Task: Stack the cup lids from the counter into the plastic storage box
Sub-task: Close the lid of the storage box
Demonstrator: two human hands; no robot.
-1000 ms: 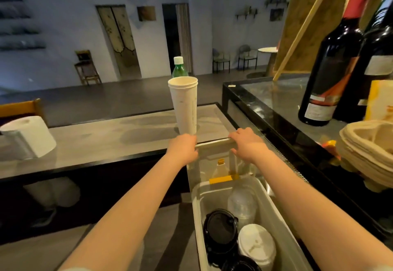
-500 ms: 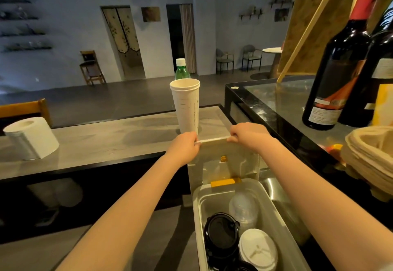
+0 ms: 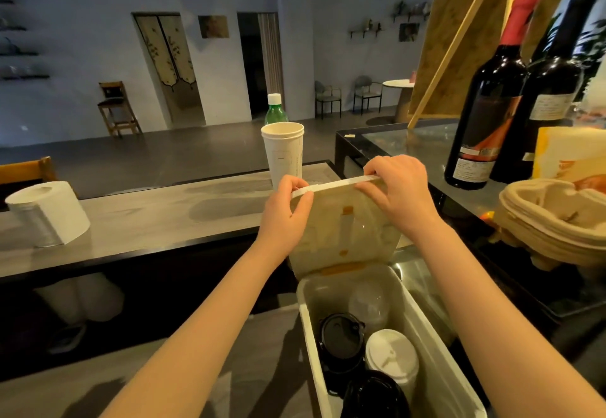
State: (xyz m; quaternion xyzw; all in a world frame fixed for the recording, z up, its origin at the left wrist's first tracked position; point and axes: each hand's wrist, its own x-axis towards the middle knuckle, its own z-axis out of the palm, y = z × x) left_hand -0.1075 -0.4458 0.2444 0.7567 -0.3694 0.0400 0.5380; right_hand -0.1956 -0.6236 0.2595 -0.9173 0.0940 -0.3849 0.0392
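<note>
A translucent plastic storage box (image 3: 306, 335) stands low in front of me. Inside it are stacks of black lids (image 3: 341, 335), white lids (image 3: 392, 357) and clear dome lids (image 3: 369, 303). Its hinged box lid (image 3: 341, 230) stands nearly upright at the far end. My left hand (image 3: 285, 211) pinches the lid's top edge at the left corner. My right hand (image 3: 396, 188) grips the same edge at the right.
A stack of white paper cups (image 3: 283, 152) and a green bottle (image 3: 275, 111) stand on the grey counter (image 3: 147, 217) behind the box. A paper towel roll (image 3: 49, 212) sits at left. Two wine bottles (image 3: 488, 103) and pulp cup carriers (image 3: 554, 221) are at right.
Both hands have raised the box lid from lying folded back low behind the box to nearly upright, pulling its top edge up and toward me.
</note>
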